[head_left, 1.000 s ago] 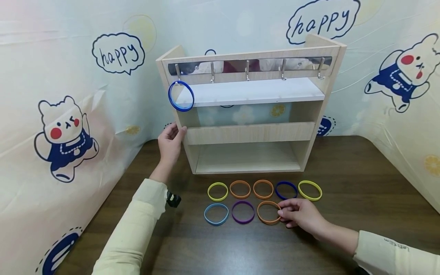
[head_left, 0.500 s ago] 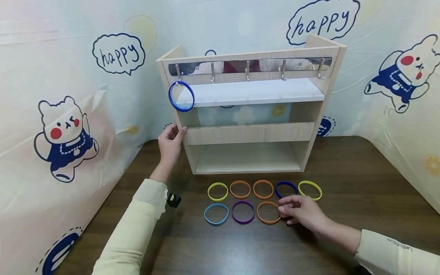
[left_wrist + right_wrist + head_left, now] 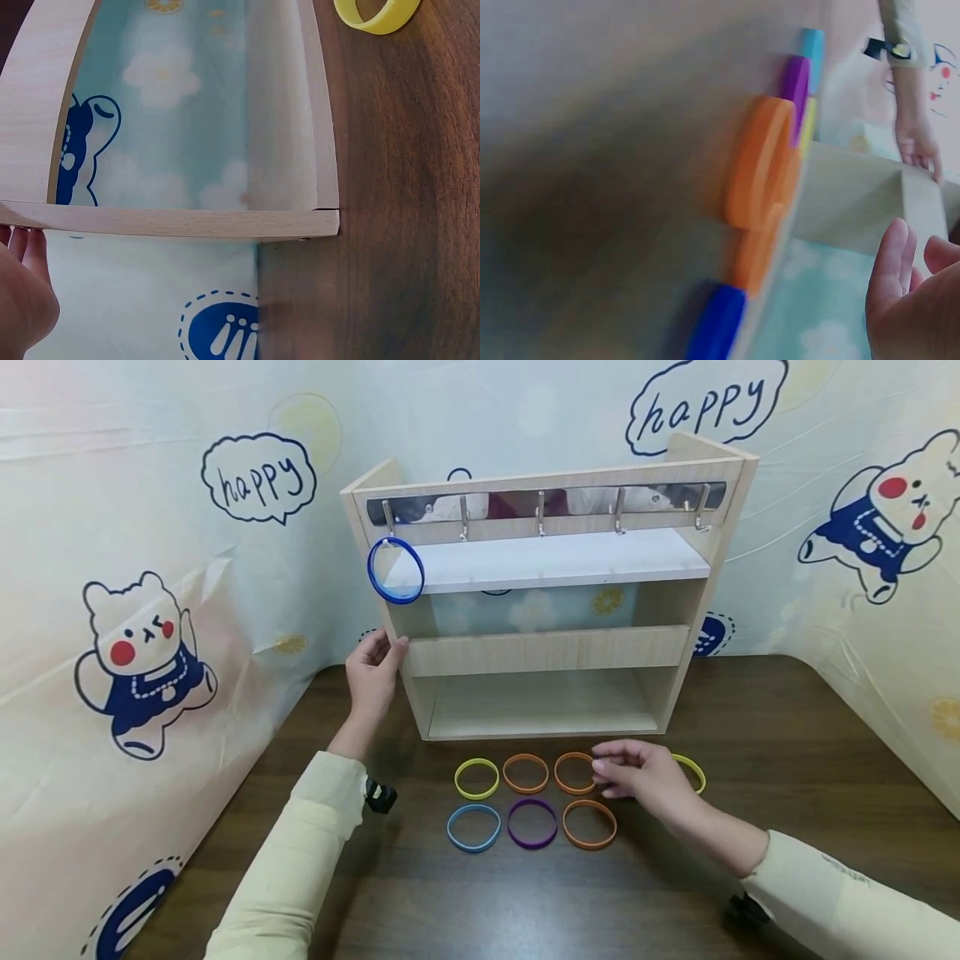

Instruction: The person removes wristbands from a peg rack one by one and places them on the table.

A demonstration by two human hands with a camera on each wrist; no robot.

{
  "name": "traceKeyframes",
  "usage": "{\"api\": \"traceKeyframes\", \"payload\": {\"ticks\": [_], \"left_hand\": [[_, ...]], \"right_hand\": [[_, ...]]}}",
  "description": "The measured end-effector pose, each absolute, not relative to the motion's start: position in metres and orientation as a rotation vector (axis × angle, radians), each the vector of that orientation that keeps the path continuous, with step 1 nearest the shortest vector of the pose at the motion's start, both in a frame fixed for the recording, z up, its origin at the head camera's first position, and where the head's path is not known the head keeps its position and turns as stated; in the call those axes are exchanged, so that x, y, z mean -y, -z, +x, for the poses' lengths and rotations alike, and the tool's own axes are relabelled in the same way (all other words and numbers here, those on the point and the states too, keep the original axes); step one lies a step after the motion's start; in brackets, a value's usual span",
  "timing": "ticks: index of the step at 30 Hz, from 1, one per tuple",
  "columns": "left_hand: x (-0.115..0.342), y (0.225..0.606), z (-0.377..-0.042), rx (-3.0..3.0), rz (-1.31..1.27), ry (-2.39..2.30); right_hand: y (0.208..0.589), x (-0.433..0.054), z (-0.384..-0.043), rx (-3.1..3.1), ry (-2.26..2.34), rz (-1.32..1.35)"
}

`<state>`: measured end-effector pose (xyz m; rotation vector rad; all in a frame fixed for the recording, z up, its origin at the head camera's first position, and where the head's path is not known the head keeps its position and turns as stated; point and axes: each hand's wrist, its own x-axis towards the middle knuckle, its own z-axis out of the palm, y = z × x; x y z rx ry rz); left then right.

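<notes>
My left hand (image 3: 371, 681) grips the left side panel of a pale wooden shelf (image 3: 547, 652), thumb at the front edge and fingers along the outside. A blue wristband (image 3: 369, 578) hangs from the leftmost metal hook. My right hand (image 3: 652, 781) hovers over the table, its fingertips beside an orange wristband (image 3: 557, 774) in the back row. Nothing shows between its fingers in the right wrist view. Beneath it lies a dark blue wristband (image 3: 716, 322), hidden in the head view. Another orange wristband (image 3: 589, 847) lies in the front row.
Yellow (image 3: 476, 797), orange (image 3: 526, 792), light blue (image 3: 473, 849) and purple (image 3: 532, 846) wristbands lie before the shelf on the dark wooden table (image 3: 450, 910). Another yellow wristband (image 3: 699, 777) is partly behind my right hand. A metal hook strip (image 3: 517, 503) crosses the shelf top.
My right hand has moved from beside the front orange wristband back toward the shelf, now covering the dark blue wristband. My left hand stays on the side panel.
</notes>
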<state>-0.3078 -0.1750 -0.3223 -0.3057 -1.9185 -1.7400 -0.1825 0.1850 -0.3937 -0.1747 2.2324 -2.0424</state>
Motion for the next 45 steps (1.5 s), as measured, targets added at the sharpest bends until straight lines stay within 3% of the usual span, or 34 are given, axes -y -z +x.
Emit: {"api": "traceKeyframes", "payload": {"ticks": [25,45], "left_hand": [[0.176,0.322,-0.306,1.886,-0.295,1.748],[0.173,0.32,-0.304,1.894,-0.281,1.747]], "right_hand": [[0.302,-0.086,-0.242,-2.103,2.377,-0.581],[0.245,-0.022,-0.272,-1.94,2.544,-0.578]]}}
